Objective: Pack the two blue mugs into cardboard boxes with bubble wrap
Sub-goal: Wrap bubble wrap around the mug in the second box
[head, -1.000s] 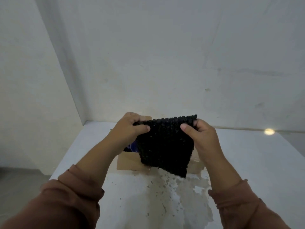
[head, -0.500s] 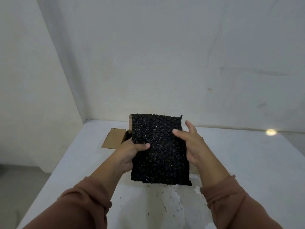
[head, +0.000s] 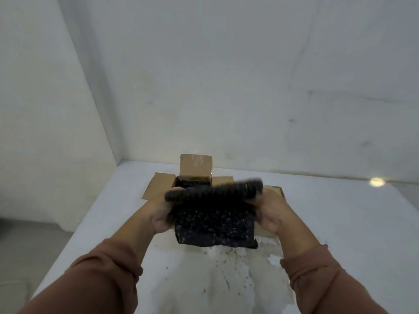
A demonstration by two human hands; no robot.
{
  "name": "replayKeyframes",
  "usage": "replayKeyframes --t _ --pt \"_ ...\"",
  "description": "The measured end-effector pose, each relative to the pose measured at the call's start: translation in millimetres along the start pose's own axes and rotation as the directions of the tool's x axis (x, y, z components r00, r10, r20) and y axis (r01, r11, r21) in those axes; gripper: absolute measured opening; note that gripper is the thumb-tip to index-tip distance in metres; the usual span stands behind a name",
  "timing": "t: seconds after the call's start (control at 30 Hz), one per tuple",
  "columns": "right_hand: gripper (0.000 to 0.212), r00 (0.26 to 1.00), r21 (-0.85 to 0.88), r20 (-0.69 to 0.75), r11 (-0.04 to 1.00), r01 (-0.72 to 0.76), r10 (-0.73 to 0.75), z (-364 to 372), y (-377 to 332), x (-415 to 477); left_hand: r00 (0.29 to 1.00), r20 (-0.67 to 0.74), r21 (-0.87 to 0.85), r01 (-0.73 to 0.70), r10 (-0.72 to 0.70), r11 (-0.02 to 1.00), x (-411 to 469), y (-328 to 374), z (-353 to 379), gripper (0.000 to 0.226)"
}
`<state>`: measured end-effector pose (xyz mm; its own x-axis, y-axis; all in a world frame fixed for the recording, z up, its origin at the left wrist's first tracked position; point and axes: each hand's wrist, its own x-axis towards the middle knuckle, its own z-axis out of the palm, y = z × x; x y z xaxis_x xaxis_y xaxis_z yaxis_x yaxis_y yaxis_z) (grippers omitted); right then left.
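Note:
A sheet of black bubble wrap (head: 213,220) hangs in the air between my hands, its top edge folded over toward me and blurred. My left hand (head: 159,214) grips its left side and my right hand (head: 269,214) grips its right side. Behind it an open cardboard box (head: 196,169) stands on the white table (head: 340,223), flaps spread, with dark bubble wrap showing inside. A second cardboard box (head: 275,191) peeks out behind my right hand. No blue mug is in sight.
The table sits in a corner, with walls behind and to the left. Its left edge drops to a grey floor (head: 27,241). Worn, stained paint (head: 226,279) marks the near tabletop. A bright light spot (head: 376,182) lies at the back right.
The bubble wrap went from hanging by its top corners to upright in front of the box, and now its top edge is folded over. The box's flaps have come into view.

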<state>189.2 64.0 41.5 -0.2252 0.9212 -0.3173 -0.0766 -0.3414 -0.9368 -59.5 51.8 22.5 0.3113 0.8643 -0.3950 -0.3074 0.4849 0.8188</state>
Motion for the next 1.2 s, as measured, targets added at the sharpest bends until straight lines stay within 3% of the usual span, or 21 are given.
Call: replayKeyframes --t 0.07,0.23,0.3,0.43,0.57,0.73,0.8,0.9,0.97,1.03,1.1,1.13,1.2 --pt "0.046 1.0 0.0 -0.017 1.0 -0.014 0.014 1.7 1.7 -0.9 1.0 0.005 -0.135 -0.017 0.018 0.991 0.6 -5.4 -3.4 0.016" --pt "0.045 0.998 0.119 -0.038 0.991 0.062 -0.058 7.6 5.0 0.7 0.999 0.052 -0.455 0.023 0.001 0.89 3.0 -23.9 -13.1 0.087" --pt "0.043 0.996 0.131 -0.022 0.987 0.093 -0.091 9.7 5.8 0.9 0.999 0.035 -0.494 -0.006 0.027 0.869 1.0 -28.5 -10.1 0.09" --pt "0.027 0.997 0.023 0.05 0.999 0.049 -0.05 17.3 13.5 6.9 0.995 -0.08 -0.348 -0.091 0.067 0.933 5.3 -29.5 0.0 0.05" --pt "0.019 0.995 -0.366 -0.059 0.929 0.059 -0.087 21.0 19.3 18.2 0.957 -0.283 -0.095 -0.085 0.056 0.992 8.5 -16.4 0.7 0.055" --pt "0.023 0.997 -0.35 0.071 0.937 -0.017 0.044 36.9 27.3 31.8 0.982 -0.17 0.103 0.102 -0.084 0.989 14.7 -6.6 -14.9 0.055" --pt "0.029 0.995 -0.355 0.084 0.935 -0.018 0.051 48.5 28.9 40.8 0.973 -0.216 0.116 0.106 -0.079 0.988 21.8 -2.4 -16.9 0.052" --pt "0.034 0.999 -0.399 -0.03 0.917 -0.02 0.009 63.3 23.1 63.4 0.955 -0.298 0.012 0.019 -0.014 1.0 40.6 7.3 -25.4 0.06" --pt "0.035 0.994 -0.471 -0.106 0.882 -0.029 -0.024 69.3 17.9 82.4 0.937 -0.341 0.143 -0.023 0.071 0.989 55.1 14.3 -36.9 0.076" --pt "0.039 0.989 -0.57 -0.135 0.822 -0.024 -0.064 73.6 16.2 99.3 0.894 -0.401 0.44 -0.005 0.202 0.898 67.5 18.5 -47.1 0.077" --pt "0.043 0.984 -0.701 -0.144 0.713 -0.029 -0.101 77.3 16.8 111.7 0.86 -0.374 0.699 0.014 0.348 0.715 75.0 18.5 -51.9 0.062" --pt "0.045 0.986 -0.764 -0.134 0.645 -0.037 -0.102 78.9 18.6 116.3 0.847 -0.317 0.822 0.022 0.426 0.569 78.8 16.8 -54.0 0.053" --pt "0.049 0.991 -0.864 -0.108 0.501 -0.057 -0.073 80.3 24.4 124.6 0.832 -0.145 0.984 0.064 0.536 0.166 82.7 13.0 -56.0 0.039"
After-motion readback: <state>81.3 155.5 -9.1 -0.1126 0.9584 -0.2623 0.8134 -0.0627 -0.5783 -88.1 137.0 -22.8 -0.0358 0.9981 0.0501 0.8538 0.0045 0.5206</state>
